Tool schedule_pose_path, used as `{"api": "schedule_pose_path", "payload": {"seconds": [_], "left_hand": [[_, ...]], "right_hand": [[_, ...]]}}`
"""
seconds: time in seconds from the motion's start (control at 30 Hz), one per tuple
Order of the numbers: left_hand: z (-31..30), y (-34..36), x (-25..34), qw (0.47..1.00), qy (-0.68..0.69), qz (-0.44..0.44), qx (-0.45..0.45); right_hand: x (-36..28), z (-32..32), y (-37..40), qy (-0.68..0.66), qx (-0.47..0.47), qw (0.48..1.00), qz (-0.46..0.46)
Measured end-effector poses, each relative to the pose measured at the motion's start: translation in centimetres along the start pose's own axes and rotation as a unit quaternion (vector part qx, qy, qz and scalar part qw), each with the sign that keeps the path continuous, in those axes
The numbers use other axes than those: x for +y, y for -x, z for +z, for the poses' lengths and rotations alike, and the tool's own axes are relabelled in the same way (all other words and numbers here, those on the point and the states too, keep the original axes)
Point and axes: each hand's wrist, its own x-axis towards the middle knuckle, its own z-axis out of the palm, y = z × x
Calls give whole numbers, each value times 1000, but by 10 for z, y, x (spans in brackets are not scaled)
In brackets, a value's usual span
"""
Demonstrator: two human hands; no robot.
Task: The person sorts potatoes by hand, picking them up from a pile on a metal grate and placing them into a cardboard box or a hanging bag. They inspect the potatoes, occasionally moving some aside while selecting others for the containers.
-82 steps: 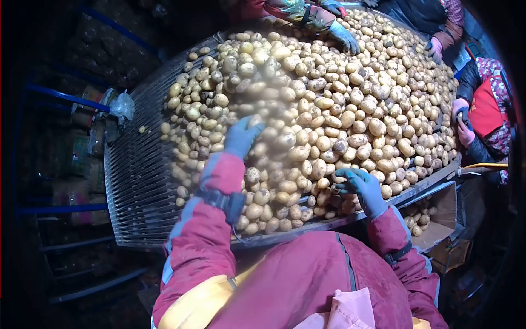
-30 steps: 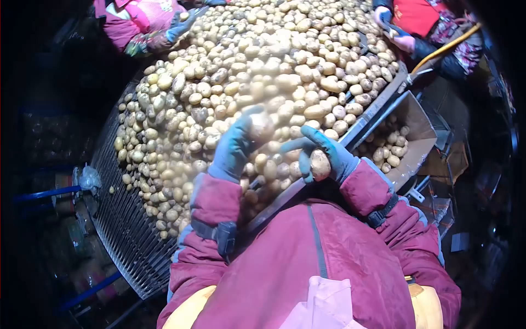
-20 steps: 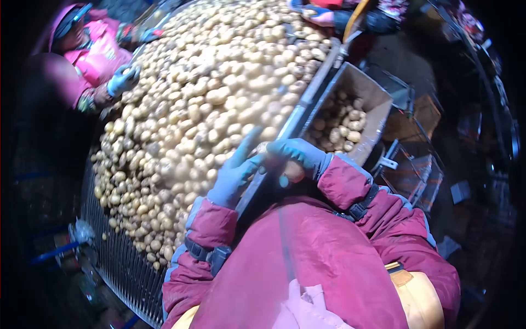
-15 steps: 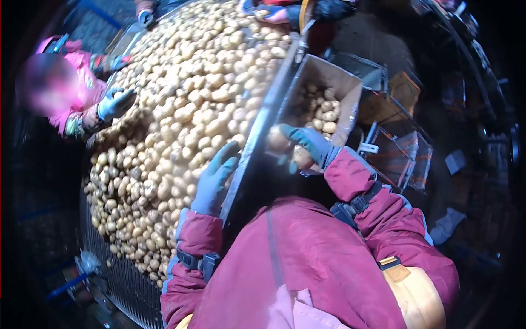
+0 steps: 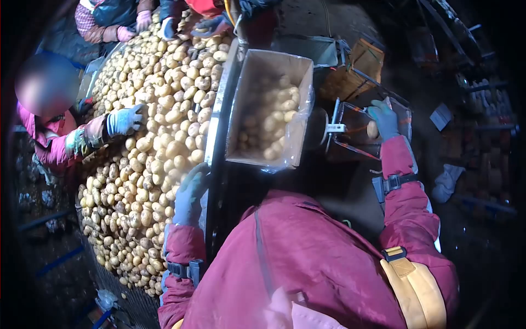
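Head cam view, only one angle here: the person's right hand (image 5: 385, 118), in a blue glove, is reaching far out to the right and pinching a single pale potato (image 5: 373, 129) between thumb and fingers. It's hanging right at the opening of a dark wire crate (image 5: 356, 134) that's sitting low beside the line, well apart from the main heap. The left hand (image 5: 190, 192), also in a blue glove, is lying loose with the fingers stretched out and nothing gripped. It's resting on the near edge of the sorting table (image 5: 218, 118), just touching the closest spuds. The pile of potatoes (image 5: 153, 159) is covering pretty much the whole table, running away toward the top of the frame. Between the two hands, a cardboard box (image 5: 298, 71) lined with clear plastic is hanging off the outer side of the table's rim, and it's holding a layer of potatoes of its own. Across the table on the left, a co-worker's gloved hand (image 5: 125, 119) is reaching in flat over the pile, with a pink sleeve behind it. More gloved hands (image 5: 143, 21) are working at the far end up top, too small to tell what they're gripping.
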Motion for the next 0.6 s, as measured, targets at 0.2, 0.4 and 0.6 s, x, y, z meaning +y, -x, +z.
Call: {"api": "schedule_pose_path", "payload": {"seconds": [0.2, 0.4, 0.6], "left_hand": [[-9, 6, 9, 996, -41, 26, 69], [-56, 22, 20, 985, -72, 79, 139], [-199, 57, 10, 911, -78, 107, 390]], "right_hand": [[-97, 91, 13, -35, -86, 993, 72], [-189, 280, 49, -78, -278, 956, 46], [-227, 412, 110, -108, -431, 891, 95]]}}
